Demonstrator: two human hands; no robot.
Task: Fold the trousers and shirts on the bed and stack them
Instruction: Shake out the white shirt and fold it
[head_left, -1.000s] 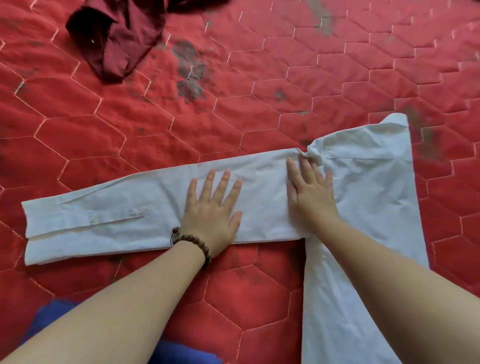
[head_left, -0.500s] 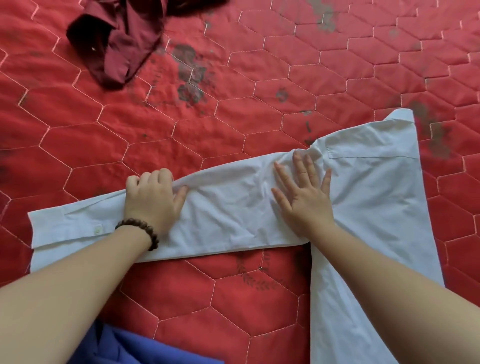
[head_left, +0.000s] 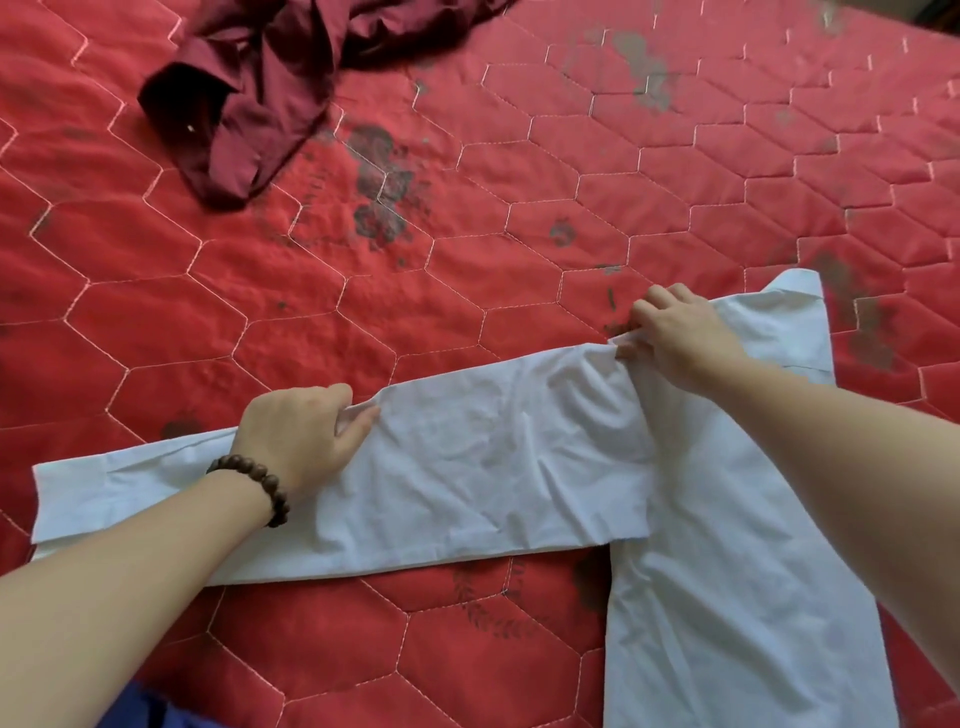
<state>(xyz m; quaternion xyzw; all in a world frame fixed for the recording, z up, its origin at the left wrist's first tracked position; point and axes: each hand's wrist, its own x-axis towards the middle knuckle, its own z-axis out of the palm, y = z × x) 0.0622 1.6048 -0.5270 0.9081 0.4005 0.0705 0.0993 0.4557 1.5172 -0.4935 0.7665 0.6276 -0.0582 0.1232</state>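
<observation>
The white shirt (head_left: 519, 467) was spread on the red quilt (head_left: 363, 312) toward five o'clock. Its sleeve's far edge was pinched by the left hand (head_left: 301, 431); its shoulder was gripped by the right hand (head_left: 675, 338).

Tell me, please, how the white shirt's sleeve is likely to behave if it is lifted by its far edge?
The sleeve looks thin and creased, so it would probably droop limply between the left hand and right hand. It likely weighs little. Its folded cuff looks thicker, so may hang straighter.
</observation>
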